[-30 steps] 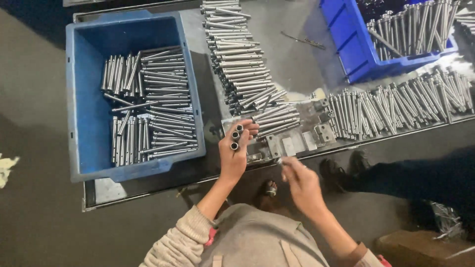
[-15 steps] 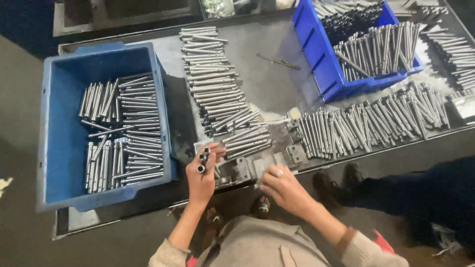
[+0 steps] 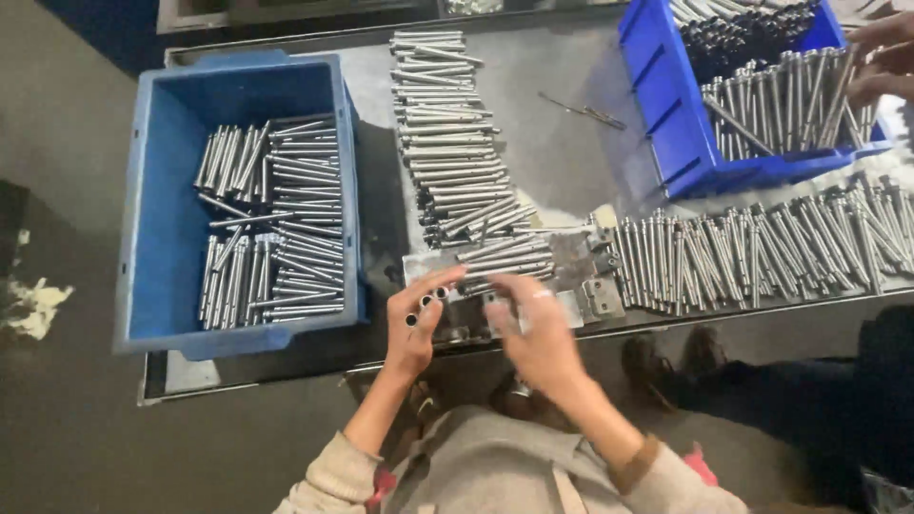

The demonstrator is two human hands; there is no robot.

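My left hand (image 3: 416, 324) is closed around a small bundle of metal rods (image 3: 430, 303), their dark hollow ends pointing toward me. It hovers at the near edge of the dark metal worktable (image 3: 562, 152). My right hand (image 3: 538, 328) is blurred, just right of the left one, over a grey metal jig (image 3: 581, 271) that carries a few rods; whether it grips one I cannot tell. A long row of metal rods (image 3: 447, 133) runs away from the jig up the table's middle.
A large blue bin (image 3: 152, 238) with stacked rods sits at left. A second blue bin (image 3: 666, 114) of rods stands at back right, another person's hand (image 3: 881, 57) in it. More rods (image 3: 762, 252) lie along the right front edge. Someone's shoes (image 3: 666, 362) are below.
The view shifted left and closer. My right hand moved up and left toward my left hand and the jig. My left hand still holds the bundle of rods.
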